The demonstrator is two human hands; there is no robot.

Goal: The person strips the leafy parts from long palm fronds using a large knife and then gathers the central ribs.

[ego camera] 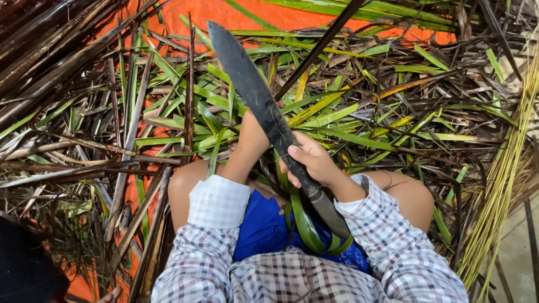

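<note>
My right hand is closed around the middle of a long dark knife. Its blade points up and to the left, and its handle end lies over my lap. My left hand reaches forward just behind the blade, its fingers mostly hidden by it. A fingertip shows at the base of a thin dark stalk that slants up to the right, and the hand appears closed on it. A long green leaf strip loops down over my blue shorts between my knees.
Green and dried brown leaves and dark stalks lie heaped on an orange sheet all around. A bundle of yellow-green stems runs down the right side. A dark shape and another person's fingers sit at the bottom left.
</note>
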